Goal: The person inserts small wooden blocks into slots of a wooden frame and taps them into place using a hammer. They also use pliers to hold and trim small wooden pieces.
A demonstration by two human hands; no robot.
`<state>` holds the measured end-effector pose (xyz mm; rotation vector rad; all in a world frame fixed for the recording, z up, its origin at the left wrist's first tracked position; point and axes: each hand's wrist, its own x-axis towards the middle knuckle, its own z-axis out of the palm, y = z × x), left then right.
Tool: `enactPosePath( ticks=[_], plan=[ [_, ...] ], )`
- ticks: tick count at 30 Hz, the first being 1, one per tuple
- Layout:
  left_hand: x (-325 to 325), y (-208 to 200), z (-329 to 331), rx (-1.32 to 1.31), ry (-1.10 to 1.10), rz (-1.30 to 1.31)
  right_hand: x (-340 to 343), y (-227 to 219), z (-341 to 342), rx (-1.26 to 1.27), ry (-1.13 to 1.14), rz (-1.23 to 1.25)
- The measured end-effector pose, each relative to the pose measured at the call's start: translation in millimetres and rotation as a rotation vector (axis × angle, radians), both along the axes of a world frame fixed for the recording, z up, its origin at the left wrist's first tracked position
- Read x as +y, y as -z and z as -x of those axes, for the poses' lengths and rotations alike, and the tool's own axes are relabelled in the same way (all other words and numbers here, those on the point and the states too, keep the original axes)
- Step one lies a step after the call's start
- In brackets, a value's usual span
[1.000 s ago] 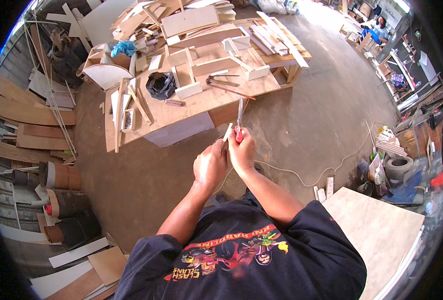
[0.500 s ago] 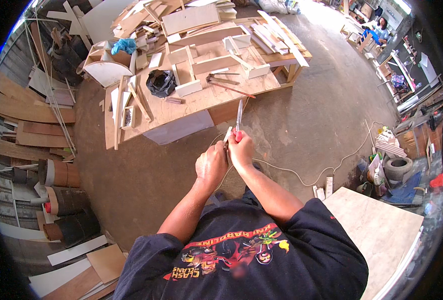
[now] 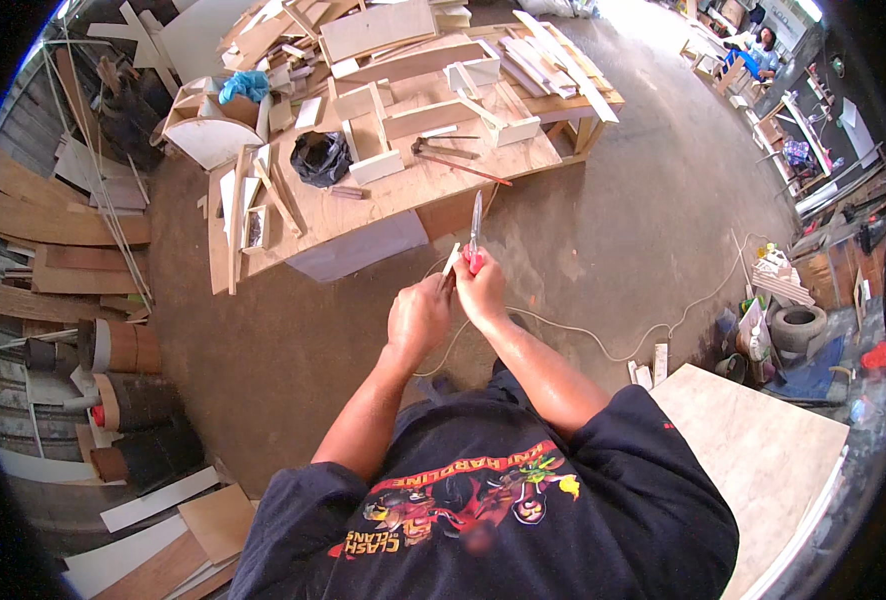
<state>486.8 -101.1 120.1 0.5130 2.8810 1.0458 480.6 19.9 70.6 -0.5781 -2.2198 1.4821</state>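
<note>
In my right hand, closed and raised in front of my body, is a red-handled bladed tool. Its long, narrow metal blade points away from me; whether it is a knife or closed scissors I cannot tell. My left hand is closed just beside it, the two hands nearly touching. A thin pale strip sticks up from between the left fingers, close to the red handle. The fingers hide the strip's lower part.
Ahead stands a wooden workbench bearing wooden frames, a black plastic bag and offcuts. A pale cable crosses the floor. At the lower right lies a pale board; rolls and sheets line the left. A person sits far right.
Both hands have shifted very slightly left, still close together and holding the same things. The bladed tool now stands a little more upright.
</note>
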Motion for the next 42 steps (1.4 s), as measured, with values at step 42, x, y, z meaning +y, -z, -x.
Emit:
enactPosePath(
  ticks=[42],
  plan=[
    [-26.8, -46.2, 2.6, -0.534, 0.155, -0.925, 68.1, -107.6, -59.4, 0.219, -0.300, -0.736]
  ],
)
